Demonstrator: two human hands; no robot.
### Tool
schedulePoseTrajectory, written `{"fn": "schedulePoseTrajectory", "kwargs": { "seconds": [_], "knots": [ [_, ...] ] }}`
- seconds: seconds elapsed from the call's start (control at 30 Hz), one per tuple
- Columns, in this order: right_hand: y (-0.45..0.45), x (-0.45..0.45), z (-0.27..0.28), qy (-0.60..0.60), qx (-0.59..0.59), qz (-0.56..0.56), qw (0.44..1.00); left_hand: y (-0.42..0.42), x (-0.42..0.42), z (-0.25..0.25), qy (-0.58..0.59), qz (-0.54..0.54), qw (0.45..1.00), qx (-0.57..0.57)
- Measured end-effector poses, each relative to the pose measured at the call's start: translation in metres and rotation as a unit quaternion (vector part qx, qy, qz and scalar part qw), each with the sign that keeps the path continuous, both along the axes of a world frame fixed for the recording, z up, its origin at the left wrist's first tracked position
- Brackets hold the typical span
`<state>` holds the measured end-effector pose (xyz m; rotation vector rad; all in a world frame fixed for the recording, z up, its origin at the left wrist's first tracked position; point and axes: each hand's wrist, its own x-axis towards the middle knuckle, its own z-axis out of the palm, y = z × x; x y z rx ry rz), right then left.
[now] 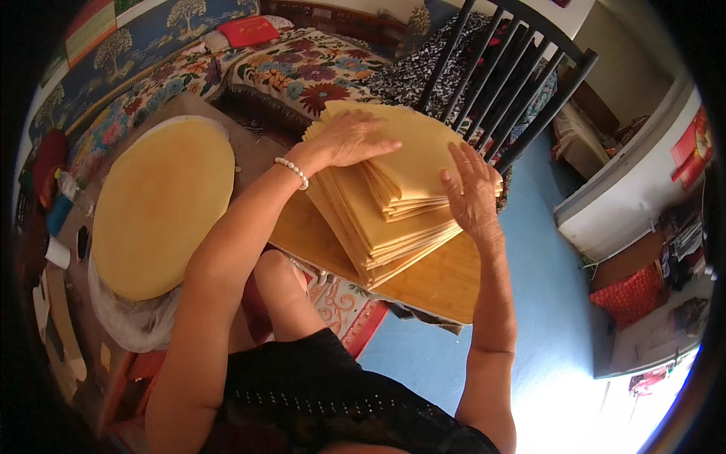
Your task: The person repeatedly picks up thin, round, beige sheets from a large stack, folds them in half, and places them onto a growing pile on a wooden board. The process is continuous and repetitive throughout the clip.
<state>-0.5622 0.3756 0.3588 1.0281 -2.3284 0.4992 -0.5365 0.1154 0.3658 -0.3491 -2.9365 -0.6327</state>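
Note:
A tall pile of thin yellow flatbread sheets [363, 224], folded into wedges and layered, sits on a wooden board [437, 278] in front of me. My left hand [354, 139] lies over the upper left of the top folded sheet [417, 147], thumb out to the right. A beaded bracelet [292, 173] circles that wrist. At the pile's right edge, my right hand [473, 187] touches the top layers with its fingers spread. Neither hand grips anything. To my left, a large round flatbread [164, 210], browned in the middle, lies flat on a table over clear plastic [133, 329].
A black slatted chair back [499, 74] rises just behind the pile. Beyond is a seat with a floral cover [317, 68] and a red cushion [248, 31]. A bottle [67, 184] and a white cylinder [57, 253] are at far left. Blue floor [544, 272] extends right.

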Motion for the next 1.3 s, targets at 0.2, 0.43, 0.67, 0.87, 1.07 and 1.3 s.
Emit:
{"fn": "schedulePoseTrajectory", "kwargs": {
  "seconds": [0.2, 0.43, 0.67, 0.87, 1.07, 1.3],
  "knots": [
    [-0.033, 0.039, -0.010, -0.081, 0.083, 0.077, 0.990, 0.012, 0.028, -0.022, 0.088, -0.041, 0.992, -0.085],
    [-0.037, 0.042, -0.027, -0.056, 0.061, 0.094, 0.992, 0.012, 0.054, -0.048, 0.240, 0.006, 0.968, 0.066],
    [-0.122, 0.178, -0.048, -0.040, -0.194, 0.250, 0.948, -0.037, 0.225, -0.130, 0.414, 0.234, 0.865, 0.159],
    [-0.288, 0.211, -0.138, -0.192, -0.066, 0.468, 0.860, -0.132, 0.377, -0.207, 0.377, 0.557, 0.706, 0.222],
    [-0.388, 0.249, -0.166, -0.156, 0.011, 0.546, 0.823, -0.165, 0.430, -0.230, 0.351, 0.544, 0.497, 0.578],
    [-0.405, 0.250, -0.156, -0.022, 0.154, 0.581, 0.799, -0.175, 0.416, -0.232, 0.323, 0.575, 0.448, 0.604]
  ]
}}
